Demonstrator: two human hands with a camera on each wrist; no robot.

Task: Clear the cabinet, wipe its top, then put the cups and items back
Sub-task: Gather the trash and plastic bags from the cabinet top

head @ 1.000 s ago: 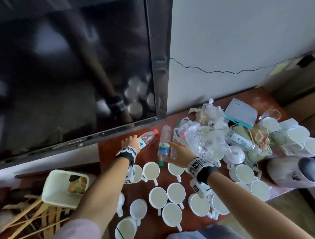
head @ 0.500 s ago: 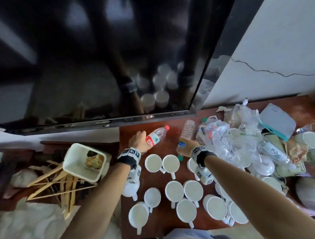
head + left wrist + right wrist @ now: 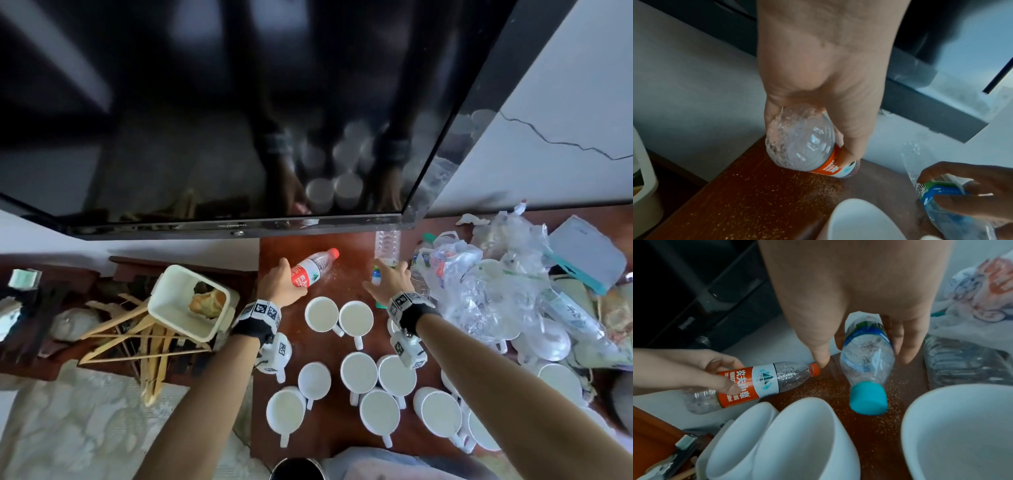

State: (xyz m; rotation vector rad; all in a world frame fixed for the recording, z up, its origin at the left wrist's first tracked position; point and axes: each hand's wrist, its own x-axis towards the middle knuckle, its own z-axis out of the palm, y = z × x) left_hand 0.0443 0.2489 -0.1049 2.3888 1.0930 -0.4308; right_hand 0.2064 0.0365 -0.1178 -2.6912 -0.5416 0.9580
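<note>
My left hand (image 3: 284, 286) grips a clear water bottle with a red label and red cap (image 3: 313, 270) near its base, low over the cabinet's back left corner; its crumpled bottom (image 3: 801, 142) faces the left wrist camera. My right hand (image 3: 388, 284) curls its fingers round a clear bottle with a blue-green label (image 3: 865, 363), teal cap toward the wrist. That bottle's base (image 3: 386, 245) reaches under the TV's edge. Several white cups (image 3: 322, 313) stand on the dusty brown cabinet top (image 3: 346, 250) in front of both hands.
A black TV (image 3: 239, 137) overhangs the cabinet's back edge. Crumpled plastic bags (image 3: 479, 274), another clear bottle (image 3: 962, 361) and a teal-edged box (image 3: 585, 257) crowd the right. A white bin (image 3: 191, 301) and wooden hangers (image 3: 137, 335) sit left of the cabinet.
My right hand has gone from reaching for the blue-label bottle to holding it. The left hand keeps its hold on the red-label bottle. The head view has swung left.
</note>
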